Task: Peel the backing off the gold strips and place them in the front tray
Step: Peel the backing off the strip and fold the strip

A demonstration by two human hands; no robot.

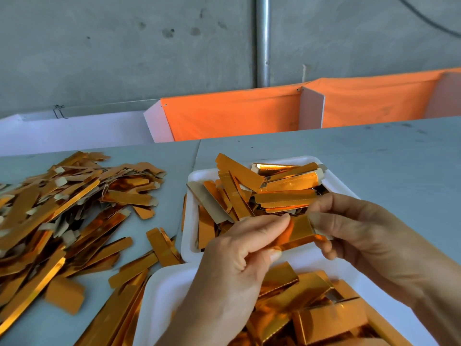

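Spanning the gap between the two hands, a short shiny gold foil strip (pixel 300 229) was held above the seam where two white foam trays met. The left hand (pixel 239 268) pinched the strip's left end between thumb and curled fingers; the right hand (pixel 359 236) clasped the right end, its fingertips (pixel 316 222) on a pale tab at that edge. Whether the backing had parted from the foil could not be told.

Just beyond the hands lay the farther white foam tray (pixel 197 178) — heaped with gold strips (pixel 284 193) lying criss-cross, several showing a pale underside. Beneath the wrists sat the nearer white foam tray (pixel 159 290), holding wider folded gold pieces (pixel 324 318).

To the left, a loose pile of long gold strips and pale offcuts (pixel 62 211) spread across the grey-blue tabletop (pixel 374 158), some touching the trays' edges. Behind the table stood orange fabric bins with white dividers (pixel 237 118) — backed by a grey concrete wall (pixel 124 46) and an upright metal pipe (pixel 263 41).
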